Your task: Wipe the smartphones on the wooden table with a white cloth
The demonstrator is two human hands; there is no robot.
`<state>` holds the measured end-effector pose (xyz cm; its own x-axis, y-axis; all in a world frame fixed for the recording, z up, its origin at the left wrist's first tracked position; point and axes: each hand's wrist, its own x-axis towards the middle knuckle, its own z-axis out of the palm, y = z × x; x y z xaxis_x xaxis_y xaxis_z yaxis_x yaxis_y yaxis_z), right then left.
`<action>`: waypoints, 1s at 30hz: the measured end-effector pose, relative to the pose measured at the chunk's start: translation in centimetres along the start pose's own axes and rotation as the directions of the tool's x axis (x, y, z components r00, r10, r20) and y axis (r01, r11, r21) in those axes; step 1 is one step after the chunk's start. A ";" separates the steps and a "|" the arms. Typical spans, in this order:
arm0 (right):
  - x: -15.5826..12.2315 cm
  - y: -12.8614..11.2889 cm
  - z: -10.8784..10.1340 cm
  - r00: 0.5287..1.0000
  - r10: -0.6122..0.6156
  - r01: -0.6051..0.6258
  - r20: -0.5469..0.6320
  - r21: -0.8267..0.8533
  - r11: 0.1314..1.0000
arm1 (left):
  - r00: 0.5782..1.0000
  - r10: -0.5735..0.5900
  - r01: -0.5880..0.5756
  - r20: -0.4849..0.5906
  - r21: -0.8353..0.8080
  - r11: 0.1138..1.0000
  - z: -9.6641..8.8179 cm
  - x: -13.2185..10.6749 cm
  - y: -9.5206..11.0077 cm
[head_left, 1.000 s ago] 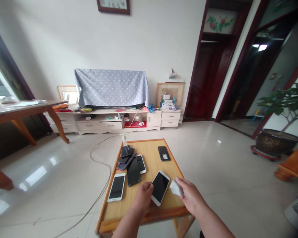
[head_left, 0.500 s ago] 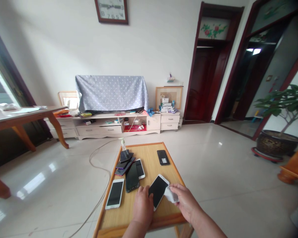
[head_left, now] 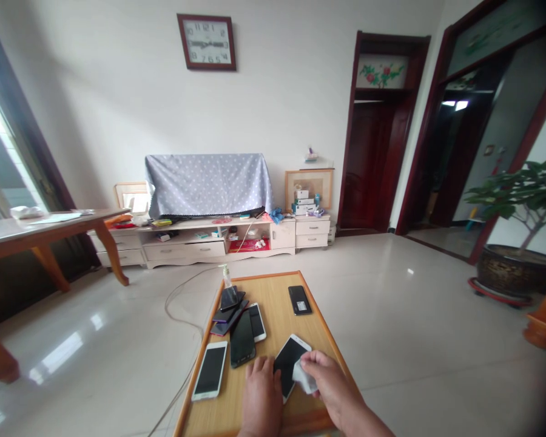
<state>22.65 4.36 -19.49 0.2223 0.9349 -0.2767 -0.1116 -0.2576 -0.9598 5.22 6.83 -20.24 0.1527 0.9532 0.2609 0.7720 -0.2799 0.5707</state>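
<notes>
A white smartphone [head_left: 289, 361] with a dark screen lies aslant on the small wooden table [head_left: 279, 303]. My left hand [head_left: 262, 391] rests at its left edge, thumb against the phone and fingers curled beside it. Pinched in my right hand [head_left: 326, 379] is a white wipe [head_left: 304, 377], which hangs over the screen's right side. Whether the wipe presses on the glass I cannot tell. Left of my hands are a black phone [head_left: 242, 340] and another white phone [head_left: 210, 370]. Partly under the black one sits a further white phone [head_left: 258, 322].
Several dark phones [head_left: 230, 317] overlap at the far left of the table, near a clear pump bottle [head_left: 227, 277]. A black phone [head_left: 299, 300] lies at the far right. Beyond stand a TV cabinet [head_left: 186, 250] and a potted plant [head_left: 519, 261]; a cable [head_left: 170, 297] crosses the floor.
My view has tilted up, so the scene sits lower. My right hand with the wipe has moved left, from the phone's right edge to over its screen. My left hand stays beside the phone.
</notes>
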 end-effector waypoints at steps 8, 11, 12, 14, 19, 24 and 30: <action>-1.4 -0.3 0.9 0.984 -0.029 -0.001 0.176 0.170 0.986 | 0.990 0.029 0.069 0.135 -0.671 0.739 0.5 -0.8 1.3; -1.8 -0.1 1.1 0.987 -0.046 0.013 0.152 0.211 0.977 | 0.985 0.000 0.133 0.173 -0.756 0.641 1.1 -1.2 1.7; -1.9 0.0 1.2 0.991 -0.062 0.037 0.122 0.192 0.981 | 0.987 -0.030 0.142 0.158 -0.770 0.621 1.2 -1.3 1.8; -2.0 0.0 1.3 0.992 -0.116 0.110 0.050 0.108 0.988 | 0.989 -0.098 0.149 0.113 -0.795 0.589 1.1 -1.4 1.9; -2.8 -0.4 2.0 0.955 -0.291 0.295 0.048 -0.152 0.943 | 0.970 -0.233 0.183 0.064 -0.823 0.537 0.9 -1.8 2.1; -4.0 -0.3 2.4 0.906 -0.384 0.420 0.180 -0.259 0.870 | 0.971 -0.225 0.192 0.077 -0.815 0.547 0.7 -2.9 2.6; -3.6 0.9 1.6 0.901 -0.394 0.431 0.179 -0.299 0.851 | 0.982 -0.152 0.182 0.111 -0.775 0.606 -0.4 -4.7 5.6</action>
<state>20.23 1.19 -19.29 0.0714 0.9880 0.1373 0.2904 0.1111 -0.9504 8.55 0.75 -17.96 0.1011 0.9914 0.0827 0.0173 -0.0849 0.9962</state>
